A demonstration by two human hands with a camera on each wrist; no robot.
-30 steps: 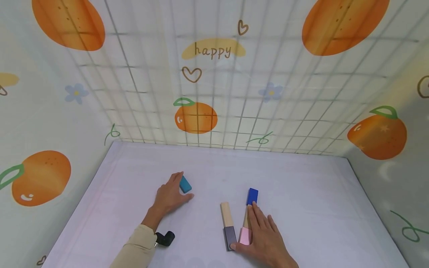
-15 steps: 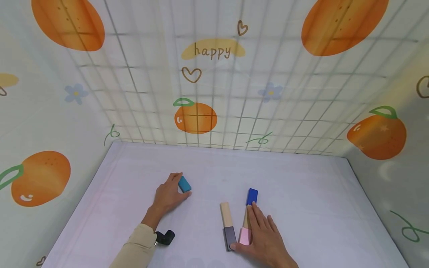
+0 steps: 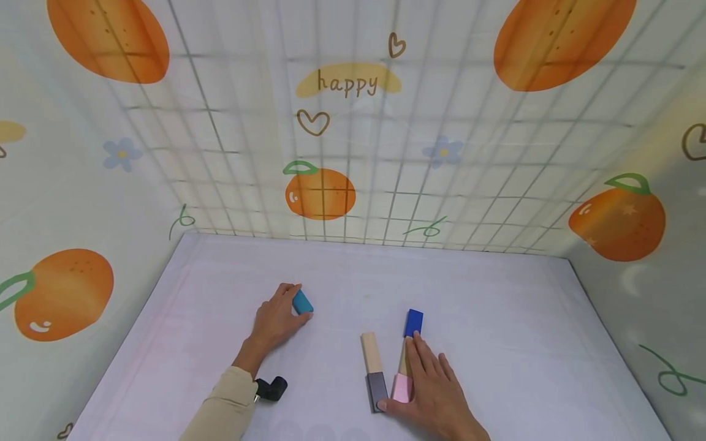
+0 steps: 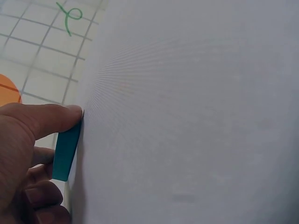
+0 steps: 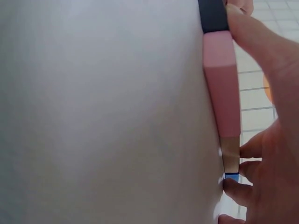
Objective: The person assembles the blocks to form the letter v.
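A teal block lies on the table at left of centre, and my left hand pinches it between thumb and fingers. In the left wrist view the thumb presses one end of the teal block. My right hand rests with straight fingers along a row made of a blue block, a plain wooden block and a pink block. Its thumb touches the near end of a grey block. A second plain wooden block continues from the grey one, away from me.
The white table is bounded by a patterned cloth wall at the back and cloth at both sides. A black device sticks out from the left wrist beside the beige sleeve.
My left thumb has drawn in against the near end of the teal block, narrowing the hand around it. The right hand and its blocks have stayed put.
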